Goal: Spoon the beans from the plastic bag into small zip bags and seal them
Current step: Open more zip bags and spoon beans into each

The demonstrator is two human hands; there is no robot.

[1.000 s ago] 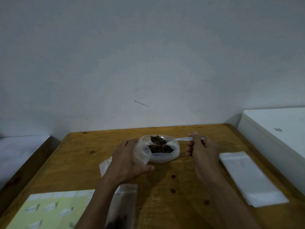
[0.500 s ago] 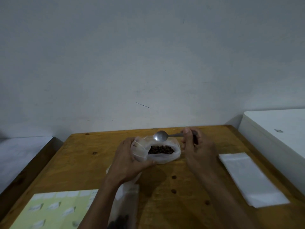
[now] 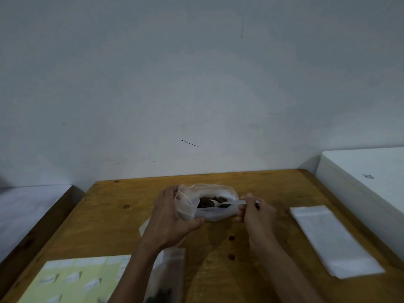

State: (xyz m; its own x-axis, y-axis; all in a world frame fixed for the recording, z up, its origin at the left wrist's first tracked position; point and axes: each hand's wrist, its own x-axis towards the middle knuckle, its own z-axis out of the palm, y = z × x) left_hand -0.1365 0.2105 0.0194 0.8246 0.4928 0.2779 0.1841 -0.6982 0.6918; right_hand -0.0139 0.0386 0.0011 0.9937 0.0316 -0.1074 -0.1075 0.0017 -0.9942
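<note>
The right hand pinches the spoon, now dipped back among the beans after hovering above the plastic bag; the left hand grips the bag's side between both hands. Another scoop looks underway.

left hand grips plastic bag | right hand holds spoon in beans

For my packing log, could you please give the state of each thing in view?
plastic bag: open, held by left hand
spoon: bowl inside bag, among the beans
right hand: grips spoon handle
zip bag: flat, some beans inside
empty bags: stacked flat
</note>
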